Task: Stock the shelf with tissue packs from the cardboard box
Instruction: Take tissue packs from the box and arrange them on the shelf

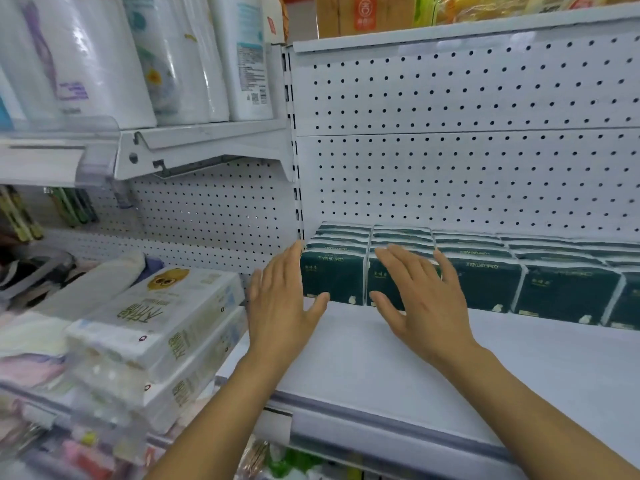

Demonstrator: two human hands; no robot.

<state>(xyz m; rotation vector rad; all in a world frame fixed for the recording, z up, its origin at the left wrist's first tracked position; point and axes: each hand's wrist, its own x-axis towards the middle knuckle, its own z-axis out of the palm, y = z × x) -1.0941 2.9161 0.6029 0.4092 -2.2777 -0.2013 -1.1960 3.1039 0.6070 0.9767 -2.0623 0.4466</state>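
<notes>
Dark green tissue packs (485,282) stand in a row along the back of a white shelf (433,375), against the pegboard wall. My left hand (282,303) is held flat with straight fingers just in front of the leftmost pack (334,278). My right hand (420,299) is spread flat in front of the second pack (381,285). Neither hand holds anything. I cannot tell whether the fingertips touch the packs. The cardboard box is out of view.
White packs of paper goods (156,327) are stacked on the neighbouring shelf to the left. Tall white rolls (138,57) stand on the upper left shelf, whose bracket (207,150) juts out. Above is another shelf (450,32) with goods.
</notes>
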